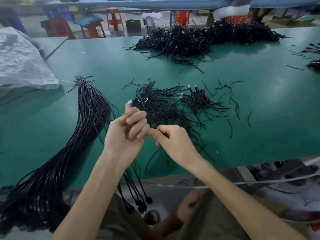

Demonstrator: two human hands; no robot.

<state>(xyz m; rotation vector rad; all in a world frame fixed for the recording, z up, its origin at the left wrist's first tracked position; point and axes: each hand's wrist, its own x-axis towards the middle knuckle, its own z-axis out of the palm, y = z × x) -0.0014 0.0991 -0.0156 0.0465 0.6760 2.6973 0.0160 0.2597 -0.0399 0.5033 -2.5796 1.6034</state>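
Observation:
My left hand (129, 129) is curled round a small bunch of black cables (136, 184). Their plug ends hang down past the table's front edge to about my lap. A pale connector tip (129, 101) sticks up above the left fingers. My right hand (171, 139) pinches a thin black tie strand (152, 158) right beside the left fingers; the strand trails down to the table. A loose heap of short black tie strands (164, 108) lies on the green table (259, 94) just beyond both hands.
A long tied bundle of black cables (83, 122) runs down the left and off the front edge. Several coiled cables (197, 97) lie right of the heap. A big pile of finished cables (204, 38) sits at the back. A plastic sack (20, 63) is far left; red stools (114, 18) stand beyond.

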